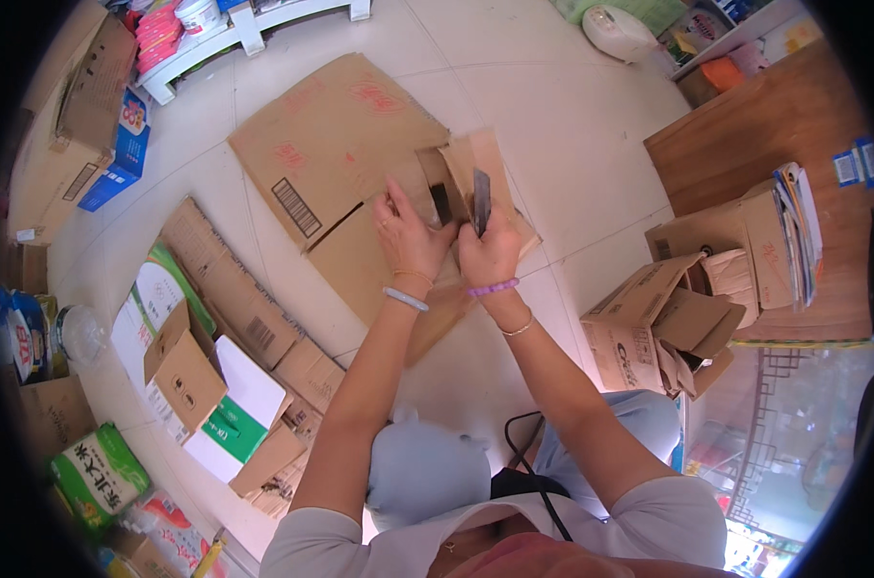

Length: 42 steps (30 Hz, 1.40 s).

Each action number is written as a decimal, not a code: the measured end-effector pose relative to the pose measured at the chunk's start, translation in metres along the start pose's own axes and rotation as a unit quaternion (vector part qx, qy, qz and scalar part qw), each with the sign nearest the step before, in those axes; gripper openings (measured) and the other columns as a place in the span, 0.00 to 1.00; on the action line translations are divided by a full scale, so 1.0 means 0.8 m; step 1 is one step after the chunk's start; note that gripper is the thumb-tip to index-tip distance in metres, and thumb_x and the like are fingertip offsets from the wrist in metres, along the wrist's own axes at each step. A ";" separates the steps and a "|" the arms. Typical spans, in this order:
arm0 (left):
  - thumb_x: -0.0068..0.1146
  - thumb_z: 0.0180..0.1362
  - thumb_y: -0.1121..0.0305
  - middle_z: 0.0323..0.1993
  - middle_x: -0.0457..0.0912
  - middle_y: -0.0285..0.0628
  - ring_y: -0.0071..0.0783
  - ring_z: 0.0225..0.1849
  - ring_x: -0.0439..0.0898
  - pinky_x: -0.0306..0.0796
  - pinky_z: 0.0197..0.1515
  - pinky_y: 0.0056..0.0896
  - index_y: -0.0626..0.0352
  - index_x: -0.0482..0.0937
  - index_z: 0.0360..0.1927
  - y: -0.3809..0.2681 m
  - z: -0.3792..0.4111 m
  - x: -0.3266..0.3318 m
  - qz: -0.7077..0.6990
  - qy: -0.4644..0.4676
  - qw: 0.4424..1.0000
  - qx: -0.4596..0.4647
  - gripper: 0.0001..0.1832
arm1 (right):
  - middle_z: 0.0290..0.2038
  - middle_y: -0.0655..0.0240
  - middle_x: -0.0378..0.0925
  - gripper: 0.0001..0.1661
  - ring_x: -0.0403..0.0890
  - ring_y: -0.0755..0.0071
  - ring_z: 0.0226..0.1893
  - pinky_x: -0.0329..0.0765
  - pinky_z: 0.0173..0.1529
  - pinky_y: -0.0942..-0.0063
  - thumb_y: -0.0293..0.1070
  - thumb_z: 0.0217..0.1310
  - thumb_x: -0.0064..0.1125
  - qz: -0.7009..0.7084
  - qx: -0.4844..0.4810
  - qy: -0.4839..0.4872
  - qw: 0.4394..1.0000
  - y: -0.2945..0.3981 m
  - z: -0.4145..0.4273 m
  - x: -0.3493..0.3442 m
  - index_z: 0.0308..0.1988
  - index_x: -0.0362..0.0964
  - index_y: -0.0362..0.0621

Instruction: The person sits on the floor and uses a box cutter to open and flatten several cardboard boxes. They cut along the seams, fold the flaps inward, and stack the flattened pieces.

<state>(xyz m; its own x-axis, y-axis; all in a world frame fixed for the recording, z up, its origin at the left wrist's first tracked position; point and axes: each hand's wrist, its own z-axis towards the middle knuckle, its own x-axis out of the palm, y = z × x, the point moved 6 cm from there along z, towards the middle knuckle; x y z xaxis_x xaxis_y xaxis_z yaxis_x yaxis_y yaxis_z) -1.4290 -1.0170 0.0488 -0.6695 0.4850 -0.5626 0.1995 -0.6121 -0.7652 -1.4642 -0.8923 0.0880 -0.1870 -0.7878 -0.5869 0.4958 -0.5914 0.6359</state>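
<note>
A large, partly flattened cardboard box (335, 144) with red writing and a printed barcode lies on the floor before me. My left hand (414, 238) is over its near part, fingers half curled and thumb pointing right; whether it pinches the cardboard is hidden. Close beside it, my right hand (491, 246) is closed around a dark, flat, knife-like tool (481, 199), whose slanted end points away from me. Just beyond both hands, a cardboard flap (484, 162) stands folded up at the box's right side. A dark patch (441, 204) shows between the hands.
Flattened cartons (256, 303) lie stacked at left, with an opened small box (191, 376) on top. At right, a carton (624, 325) holds folded cardboard near a wooden panel (754, 152). A white shelf (249, 29) stands at far left, and a white appliance (617, 32) at far right.
</note>
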 end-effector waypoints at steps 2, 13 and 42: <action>0.70 0.36 0.65 0.52 0.61 0.59 0.55 0.52 0.64 0.60 0.55 0.44 0.66 0.47 0.64 -0.028 -0.001 -0.031 0.012 -0.053 0.998 0.037 0.54 | 0.21 0.53 0.72 0.18 0.74 0.49 0.22 0.72 0.28 0.63 0.23 0.43 0.54 0.080 0.012 -0.081 0.993 0.022 0.002 -0.014 0.39 0.68 0.33; 0.51 0.45 0.79 0.63 0.57 0.56 0.55 0.61 0.61 0.59 0.60 0.41 0.60 0.57 0.63 -0.090 0.044 -0.085 -0.090 -0.116 0.973 0.177 0.37 | 0.35 0.44 0.70 0.25 0.75 0.41 0.36 0.72 0.40 0.57 0.30 0.44 0.59 0.049 0.284 -0.138 0.948 0.016 -0.029 0.021 0.43 0.60 0.35; 0.49 0.49 0.76 0.33 0.79 0.49 0.46 0.31 0.78 0.71 0.32 0.39 0.57 0.74 0.45 -0.077 0.094 -0.164 0.086 -0.093 0.958 0.258 0.17 | 0.25 0.60 0.70 0.17 0.70 0.60 0.26 0.68 0.33 0.69 0.42 0.59 0.52 0.131 0.116 0.457 0.872 0.075 0.048 -0.111 0.39 0.67 0.39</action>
<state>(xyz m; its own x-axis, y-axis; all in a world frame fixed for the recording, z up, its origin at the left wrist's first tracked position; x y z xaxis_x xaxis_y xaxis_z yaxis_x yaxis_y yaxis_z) -1.4074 -1.0897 0.1930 -0.7838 0.2599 -0.5640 -0.0309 -0.9234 -0.3826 -1.4502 -0.8648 0.1974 0.7137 -0.4974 -0.4932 0.2160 -0.5135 0.8305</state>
